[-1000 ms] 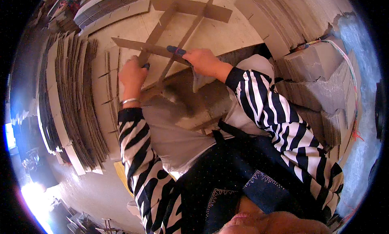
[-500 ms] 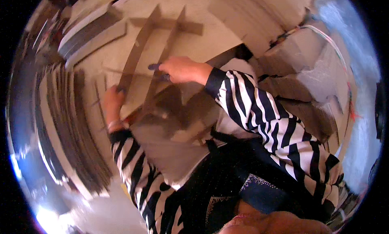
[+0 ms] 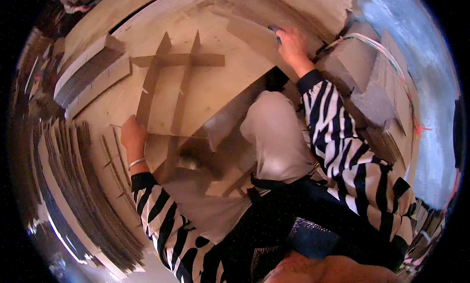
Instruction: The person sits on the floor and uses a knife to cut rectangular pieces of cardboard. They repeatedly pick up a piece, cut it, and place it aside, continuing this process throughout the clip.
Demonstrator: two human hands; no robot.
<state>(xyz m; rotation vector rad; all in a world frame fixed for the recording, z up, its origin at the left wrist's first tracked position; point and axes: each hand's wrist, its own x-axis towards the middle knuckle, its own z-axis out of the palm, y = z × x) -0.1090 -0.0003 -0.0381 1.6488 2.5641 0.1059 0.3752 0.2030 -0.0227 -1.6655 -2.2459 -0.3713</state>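
Note:
Two long cardboard strips run side by side away from me, standing on edge; a shorter cardboard cross strip (image 3: 205, 60) sits across their far ends. My left hand (image 3: 133, 136) is closed at the near part of the left long strip (image 3: 148, 97), its fingertips partly hidden. The right long strip (image 3: 182, 94) stands beside it, untouched. Further off to the right, my right hand (image 3: 293, 45) is over flat cardboard, with dark coverings on its thumb and a finger. Those fingertips are apart, and I see nothing between them.
A dense row of cardboard strips (image 3: 81, 185) stands at the left. Stacked cardboard (image 3: 90, 67) lies at the far left of the board surface (image 3: 220, 82). On the right are cardboard bundles (image 3: 374, 99) and a loop of pale cord (image 3: 367, 38). My knee (image 3: 274, 136) is under the surface's near edge.
My right hand has left the right long strip and moved far and to the right, over the flat cardboard. The left hand stays by its strip. The view has shifted, so the strips appear lower and further left.

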